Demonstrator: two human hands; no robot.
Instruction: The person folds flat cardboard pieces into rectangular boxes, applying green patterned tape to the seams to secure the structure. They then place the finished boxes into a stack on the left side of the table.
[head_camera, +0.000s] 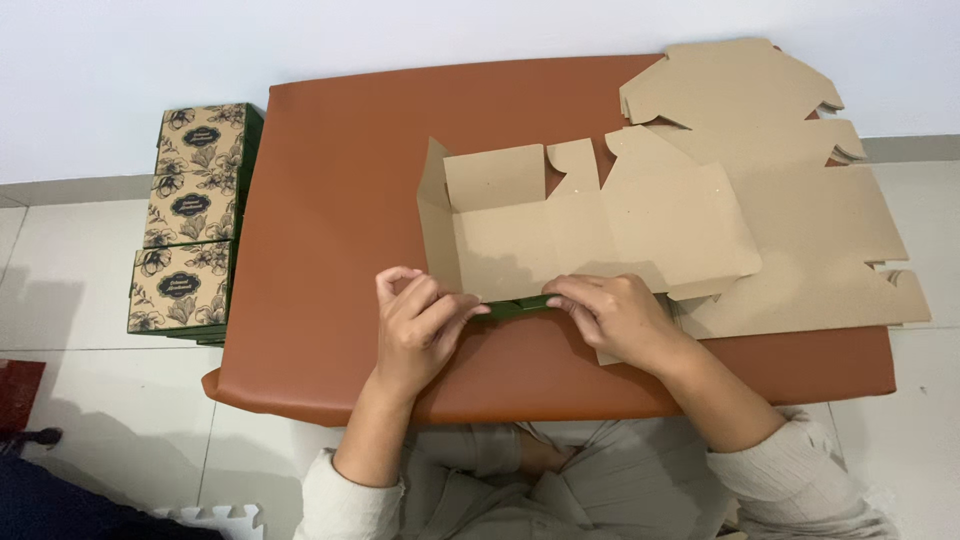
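A flat brown cardboard box blank (560, 225) lies on the reddish-brown table (330, 200), its left side flap and back flaps bent upward. Its near edge shows a dark green printed outside (515, 305), folded over. My left hand (415, 325) pinches that folded near flap at its left end. My right hand (615, 315) presses and pinches the same flap further right. Both hands rest on the table surface at the blank's near edge.
A stack of unfolded brown blanks (800, 210) lies on the table's right half, overhanging the far edge. Three assembled boxes with a floral print and green sides (190, 215) stand in a row on the floor to the left. White tiles surround the table.
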